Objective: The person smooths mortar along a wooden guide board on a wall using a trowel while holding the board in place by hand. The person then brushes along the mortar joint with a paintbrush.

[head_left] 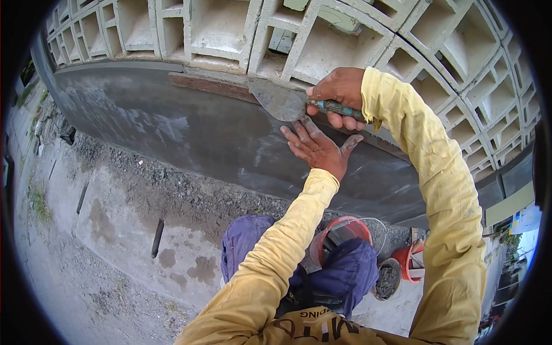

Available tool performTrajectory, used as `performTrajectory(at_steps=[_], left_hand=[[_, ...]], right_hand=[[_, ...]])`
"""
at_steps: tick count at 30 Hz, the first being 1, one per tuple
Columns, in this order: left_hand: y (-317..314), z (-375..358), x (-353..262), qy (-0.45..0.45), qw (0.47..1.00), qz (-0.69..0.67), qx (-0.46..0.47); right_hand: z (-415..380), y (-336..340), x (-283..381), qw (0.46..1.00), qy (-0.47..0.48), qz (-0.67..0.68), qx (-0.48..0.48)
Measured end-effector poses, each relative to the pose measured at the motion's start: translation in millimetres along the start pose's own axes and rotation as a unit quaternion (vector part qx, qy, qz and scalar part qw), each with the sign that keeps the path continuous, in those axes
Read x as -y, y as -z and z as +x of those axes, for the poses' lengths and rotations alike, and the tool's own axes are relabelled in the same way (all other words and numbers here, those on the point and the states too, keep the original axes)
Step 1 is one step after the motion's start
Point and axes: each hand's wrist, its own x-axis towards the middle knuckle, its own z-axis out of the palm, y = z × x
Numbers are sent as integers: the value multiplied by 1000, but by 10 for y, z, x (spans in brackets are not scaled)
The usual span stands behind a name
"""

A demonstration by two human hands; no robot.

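Observation:
My right hand (340, 98) is closed around the worn handle of a trowel (279, 99). The trowel's broad grey blade lies at the top edge of the dark plastered wall (213, 135), just under the pale openwork blocks (322, 43). Below the blade, my left hand (316, 148) is spread with its fingers apart, its fingertips close to the blade's lower edge; whether they touch it is unclear. A reddish wooden strip (215, 86) runs along the wall's top edge, left of the trowel, and part of it shows again to the right behind my hands.
A red bucket (352, 228) stands by my knees at the wall's foot. Right of it are a container of grey mortar (388, 280) and another red bucket (404, 261). Gravel (167, 181) lines the wall base beside concrete paving (123, 224).

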Motion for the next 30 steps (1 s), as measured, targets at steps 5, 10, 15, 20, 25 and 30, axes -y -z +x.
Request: performTrajectory(at_steps=[5,10,15,20,25,30], left_hand=[[-12,3,-17,10,1000,-4,12],[-87,-56,70,4,999,20,35],[31,-13,23,15,999,0,42],[16,11,-10,-5,1000,-3,-6],[2,-12,44,1,1000,-9,5],[-253,-120,165,61,996,-1,72]], right_hand=[[48,-5,57,1000,-23,-10,2],[-186,-30,-61,997,-58,-27,-30],[-613,13,-636,991,-108,35,-70],[-1153,20,-1110,974,-173,77,-124],[-1005,-61,-870,986,-69,114,-96],[-405,-222,-99,998,7,8,-62]])
